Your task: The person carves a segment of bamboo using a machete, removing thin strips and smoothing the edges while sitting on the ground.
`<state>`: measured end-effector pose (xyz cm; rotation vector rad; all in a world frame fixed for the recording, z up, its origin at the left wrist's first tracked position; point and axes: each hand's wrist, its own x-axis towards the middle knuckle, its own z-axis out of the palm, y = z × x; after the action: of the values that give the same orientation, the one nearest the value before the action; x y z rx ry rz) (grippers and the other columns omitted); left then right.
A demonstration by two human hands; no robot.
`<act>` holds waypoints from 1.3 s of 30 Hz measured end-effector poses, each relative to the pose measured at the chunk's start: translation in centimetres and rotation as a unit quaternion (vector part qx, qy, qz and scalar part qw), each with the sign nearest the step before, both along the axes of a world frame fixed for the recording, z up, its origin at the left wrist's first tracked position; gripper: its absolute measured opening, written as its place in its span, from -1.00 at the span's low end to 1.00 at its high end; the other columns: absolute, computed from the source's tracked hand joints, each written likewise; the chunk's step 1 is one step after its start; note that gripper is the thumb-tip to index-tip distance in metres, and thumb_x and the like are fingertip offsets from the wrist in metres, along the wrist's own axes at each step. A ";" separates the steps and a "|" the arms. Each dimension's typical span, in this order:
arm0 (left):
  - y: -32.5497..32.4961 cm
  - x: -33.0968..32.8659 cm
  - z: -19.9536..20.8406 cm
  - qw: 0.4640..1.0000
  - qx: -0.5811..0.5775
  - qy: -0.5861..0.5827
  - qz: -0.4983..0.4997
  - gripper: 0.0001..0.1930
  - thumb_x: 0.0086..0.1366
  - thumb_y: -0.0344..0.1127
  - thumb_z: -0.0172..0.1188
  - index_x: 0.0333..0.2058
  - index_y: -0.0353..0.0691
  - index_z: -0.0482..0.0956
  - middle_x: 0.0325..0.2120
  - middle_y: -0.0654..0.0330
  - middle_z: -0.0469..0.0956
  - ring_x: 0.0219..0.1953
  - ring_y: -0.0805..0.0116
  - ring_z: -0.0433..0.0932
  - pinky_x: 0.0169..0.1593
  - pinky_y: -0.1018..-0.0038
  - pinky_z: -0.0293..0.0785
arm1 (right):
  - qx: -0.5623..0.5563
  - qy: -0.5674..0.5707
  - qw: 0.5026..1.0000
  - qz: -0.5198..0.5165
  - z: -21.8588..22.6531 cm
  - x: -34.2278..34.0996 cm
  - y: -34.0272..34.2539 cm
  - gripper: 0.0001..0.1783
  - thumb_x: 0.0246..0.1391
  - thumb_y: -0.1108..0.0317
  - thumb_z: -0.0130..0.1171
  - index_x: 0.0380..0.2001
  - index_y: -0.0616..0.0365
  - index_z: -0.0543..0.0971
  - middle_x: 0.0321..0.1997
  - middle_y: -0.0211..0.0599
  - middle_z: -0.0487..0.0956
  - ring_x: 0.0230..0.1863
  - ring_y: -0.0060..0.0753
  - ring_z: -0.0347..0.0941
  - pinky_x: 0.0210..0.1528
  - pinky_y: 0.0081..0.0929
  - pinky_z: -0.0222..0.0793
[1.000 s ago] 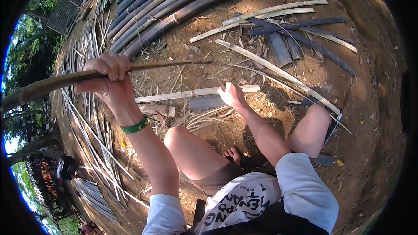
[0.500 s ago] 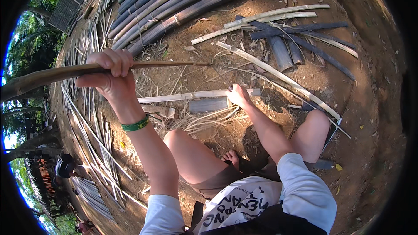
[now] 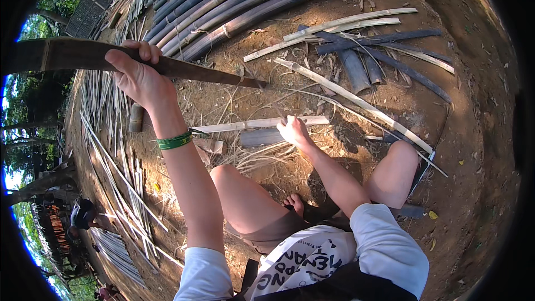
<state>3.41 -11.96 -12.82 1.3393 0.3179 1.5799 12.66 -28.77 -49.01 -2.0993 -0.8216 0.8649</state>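
Raised at the left, my left hand (image 3: pixel 146 81) is closed round a long split bamboo strip (image 3: pixel 209 72), dark on its face. The strip runs in from the left edge, and its narrow end slopes toward the ground ahead of my right hand. My right hand (image 3: pixel 295 132) is closed low in front of me; a thin, dark, blade-like end of a knife (image 3: pixel 280 110) shows above its fingers, the handle hidden. Beneath that hand lie a pale bamboo slat (image 3: pixel 239 126) and a short dark bamboo piece (image 3: pixel 259 137). Thin shavings (image 3: pixel 262 157) are heaped beside my knees.
Several long bamboo poles (image 3: pixel 245 11) lie side by side at the back. Pale and dark split pieces (image 3: pixel 356 86) cross each other at the far right. Many thin strips (image 3: pixel 120 173) cover the ground at left, and a person (image 3: pixel 83 213) is at the far left.
The bamboo strip has turned in my left hand, showing its broad dark face, and its left part has risen. My right hand has shifted slightly left and nearer to me.
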 end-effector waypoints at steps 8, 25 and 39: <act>-1.1 2.9 0.7 1.000 0.009 0.015 -0.026 -0.42 0.17 0.31 0.11 -0.37 -0.20 0.38 -0.62 0.32 0.28 -0.54 0.48 0.27 -0.38 0.53 0.29 | 0.113 -0.005 0.988 -0.101 -1.3 -0.2 1.0 -0.60 -0.02 0.10 0.25 -0.46 0.32 0.54 -0.46 0.13 0.60 -0.34 0.19 0.57 -0.31 -0.08 0.48; 1.2 -0.7 0.1 0.999 -0.022 -0.010 0.029 -0.44 0.16 0.30 0.10 -0.37 -0.18 0.39 -0.63 0.35 0.27 -0.57 0.53 0.26 -0.40 0.56 0.31 | 0.051 0.046 0.998 -0.017 0.8 -1.1 -0.5 -0.58 -0.03 0.12 0.27 -0.35 0.33 0.52 -0.38 0.10 0.60 -0.29 0.12 0.57 -0.23 -0.11 0.47; 1.3 0.7 1.0 0.999 -0.013 -0.006 0.037 -0.38 0.14 0.34 0.09 -0.38 -0.23 0.37 -0.62 0.32 0.28 -0.57 0.50 0.25 -0.39 0.55 0.31 | 0.002 0.038 0.998 -0.043 -1.6 0.9 1.6 -0.58 -0.01 0.09 0.18 -0.35 0.32 0.55 -0.36 0.13 0.61 -0.23 0.13 0.57 -0.18 -0.11 0.46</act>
<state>4.08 -10.69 -11.79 1.3111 0.3821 1.6386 13.53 -27.18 -50.66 -2.0703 -0.6885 0.8904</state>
